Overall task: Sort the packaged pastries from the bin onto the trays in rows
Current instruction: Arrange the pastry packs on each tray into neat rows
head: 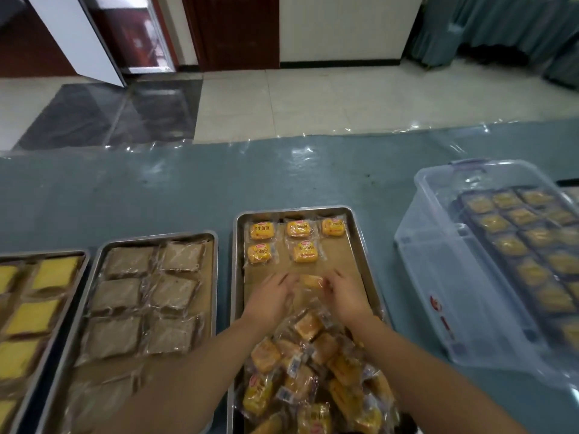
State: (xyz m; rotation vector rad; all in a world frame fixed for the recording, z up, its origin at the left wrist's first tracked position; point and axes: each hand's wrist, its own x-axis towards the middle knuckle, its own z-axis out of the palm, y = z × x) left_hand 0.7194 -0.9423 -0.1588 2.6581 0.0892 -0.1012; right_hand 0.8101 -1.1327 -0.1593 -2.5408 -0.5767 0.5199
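Note:
A steel tray (360, 242) lined with brown paper stands in front of me. Several yellow packaged pastries (300, 229) lie in two rows at its far end. A loose heap of the same pastries (313, 371) fills its near end. Between my hands, over the bare middle of the tray, is one packaged pastry (310, 281). My right hand (343, 292) pinches its right end. My left hand (272, 294) is at its left side with fingers extended; the blur hides whether it touches the wrapper.
To the left stand a tray of brown wrapped cakes (150, 292) and a tray of yellow cakes (28, 308). A clear plastic bin (454, 277) lies at the right, with a dark tray of pastries (526, 245) seen through it. The table is covered in blue cloth (156, 189).

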